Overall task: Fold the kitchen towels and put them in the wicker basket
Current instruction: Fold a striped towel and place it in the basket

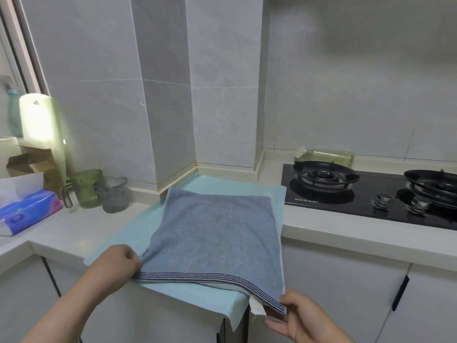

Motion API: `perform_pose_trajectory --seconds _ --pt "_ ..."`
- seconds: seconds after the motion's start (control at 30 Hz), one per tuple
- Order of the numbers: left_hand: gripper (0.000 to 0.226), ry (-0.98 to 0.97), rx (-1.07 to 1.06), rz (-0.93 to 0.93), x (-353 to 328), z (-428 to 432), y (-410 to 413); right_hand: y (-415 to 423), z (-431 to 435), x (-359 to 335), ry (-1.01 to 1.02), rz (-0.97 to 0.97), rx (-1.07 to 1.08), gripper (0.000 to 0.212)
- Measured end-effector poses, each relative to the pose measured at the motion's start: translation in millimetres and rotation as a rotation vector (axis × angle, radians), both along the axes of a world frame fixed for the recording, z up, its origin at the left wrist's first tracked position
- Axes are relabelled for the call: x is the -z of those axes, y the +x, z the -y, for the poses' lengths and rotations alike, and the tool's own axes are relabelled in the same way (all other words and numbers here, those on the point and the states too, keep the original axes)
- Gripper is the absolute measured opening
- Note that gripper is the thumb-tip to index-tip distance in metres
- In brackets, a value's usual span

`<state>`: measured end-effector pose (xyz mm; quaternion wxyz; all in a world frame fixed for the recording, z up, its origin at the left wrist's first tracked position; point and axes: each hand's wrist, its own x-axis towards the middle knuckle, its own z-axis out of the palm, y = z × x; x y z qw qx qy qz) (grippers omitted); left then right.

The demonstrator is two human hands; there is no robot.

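A blue towel (215, 233) is laid flat on a teal sheet (197, 300), which is spread on the counter (74, 231) just left of the hob (346, 206). The sheet's near edge hangs over the counter front.

The towel's near edge, the one farthest from the hob's burners, is bordered with dark stripes. The end of that edge away from the hob is gripped by the left hand (118, 263), with the fingers curled round the cloth. The end nearer the hob is pinched between thumb and fingers of the right hand (299, 318) and is held lifted past the counter front. A white label (257, 309) is exposed at this corner.

A tissue pack (29, 211), a green glass (87, 188) and a grey glass (113, 194) are located well left of the hob. A bottle (329, 155) is laid on its side just behind the hob.
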<state>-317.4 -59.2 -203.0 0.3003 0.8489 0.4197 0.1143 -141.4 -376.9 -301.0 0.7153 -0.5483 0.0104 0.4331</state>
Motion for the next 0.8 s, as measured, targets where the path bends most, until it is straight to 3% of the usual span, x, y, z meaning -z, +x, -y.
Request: perform_pose_trajectory --seconds 0.17,0.3,0.43,0.57,0.8 --pt "0.022 0.084 0.020 -0.048 -2.2 4.6 6.6 -3.7 -1.9 1.0 0.023 0.015 -0.012 0.032" --pt "0.024 0.060 0.001 -0.089 5.5 2.4 11.9 -5.3 -0.9 -2.4 0.107 -0.017 -0.006 0.049" --pt "0.020 0.108 -0.017 -0.061 7.5 1.8 13.5 -5.6 2.9 -10.6 0.139 0.022 0.107 0.010" --pt "0.024 0.119 -0.005 -0.121 7.7 -0.6 15.5 -0.8 6.7 -25.0 0.151 0.106 0.198 0.013" --pt "0.016 0.178 0.012 0.030 1.7 1.9 18.7 0.2 7.4 -40.6 0.139 0.091 0.137 0.005"
